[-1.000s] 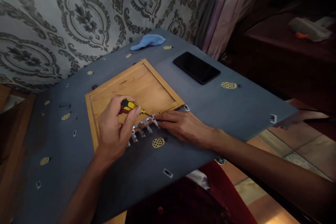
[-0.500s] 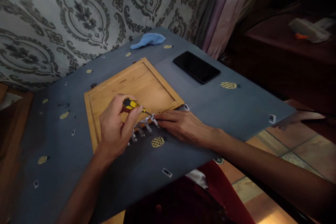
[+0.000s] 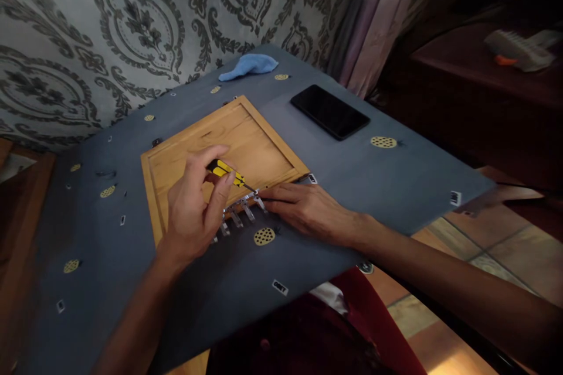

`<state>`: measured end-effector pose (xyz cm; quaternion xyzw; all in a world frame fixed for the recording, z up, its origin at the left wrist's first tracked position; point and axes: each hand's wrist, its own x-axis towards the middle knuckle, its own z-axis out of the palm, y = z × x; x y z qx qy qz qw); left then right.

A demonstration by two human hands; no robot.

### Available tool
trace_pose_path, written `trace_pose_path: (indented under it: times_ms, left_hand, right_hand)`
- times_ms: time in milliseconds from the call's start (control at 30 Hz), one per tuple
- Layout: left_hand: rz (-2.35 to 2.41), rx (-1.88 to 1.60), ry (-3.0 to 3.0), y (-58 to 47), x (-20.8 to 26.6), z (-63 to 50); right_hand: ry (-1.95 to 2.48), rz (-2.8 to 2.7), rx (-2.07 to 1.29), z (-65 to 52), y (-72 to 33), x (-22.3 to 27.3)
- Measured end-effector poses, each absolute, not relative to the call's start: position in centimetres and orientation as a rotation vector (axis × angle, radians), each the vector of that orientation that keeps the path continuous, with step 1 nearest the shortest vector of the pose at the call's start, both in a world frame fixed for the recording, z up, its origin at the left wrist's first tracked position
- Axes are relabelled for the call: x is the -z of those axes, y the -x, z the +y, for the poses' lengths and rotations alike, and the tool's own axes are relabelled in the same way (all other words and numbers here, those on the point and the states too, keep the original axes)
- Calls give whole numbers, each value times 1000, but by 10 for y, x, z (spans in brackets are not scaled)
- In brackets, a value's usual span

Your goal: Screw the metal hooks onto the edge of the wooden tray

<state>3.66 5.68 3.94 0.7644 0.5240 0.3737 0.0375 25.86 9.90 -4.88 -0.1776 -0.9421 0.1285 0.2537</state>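
A yellow and black screwdriver (image 3: 227,172) rests between the thumb and fingers of my left hand (image 3: 193,205), the grip looser than a full wrap. Its thin shaft slants down to the right, the tip at the end of a row of silver metal hooks (image 3: 247,211). These sit along the near edge of a framed wooden board (image 3: 259,146), which lies flat on the table. My right hand (image 3: 308,211) is closed at the rightmost hook, fingertips against it beside the screwdriver tip; exactly what they pinch is partly hidden.
A black phone (image 3: 329,111) lies right of the board on the blue-grey tablecloth (image 3: 409,181). A blue cloth (image 3: 249,67) is near the back edge, by the patterned wall (image 3: 145,23). Small dark pieces (image 3: 105,174) lie to the left. A red chair (image 3: 373,316) shows below the table.
My left index finger has lifted and straightened, and the thumb has shifted, showing more of the yellow handle, which looks turned. My right hand and the board have stayed put.
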Motion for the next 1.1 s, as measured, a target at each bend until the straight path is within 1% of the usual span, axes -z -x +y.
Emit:
trace_pose_path:
  times_ms: [167, 467, 1100]
  left_hand:
    - [1598, -1136, -2484, -39, -44, 56]
    - [1640, -1133, -2401, -36, -42, 53]
    - [1568, -1134, -2565, -38, -43, 55]
  right_hand:
    - [476, -2559, -346, 99, -258, 51]
    - [483, -2569, -368, 99, -259, 46]
    - [464, -2561, -350, 100, -260, 47]
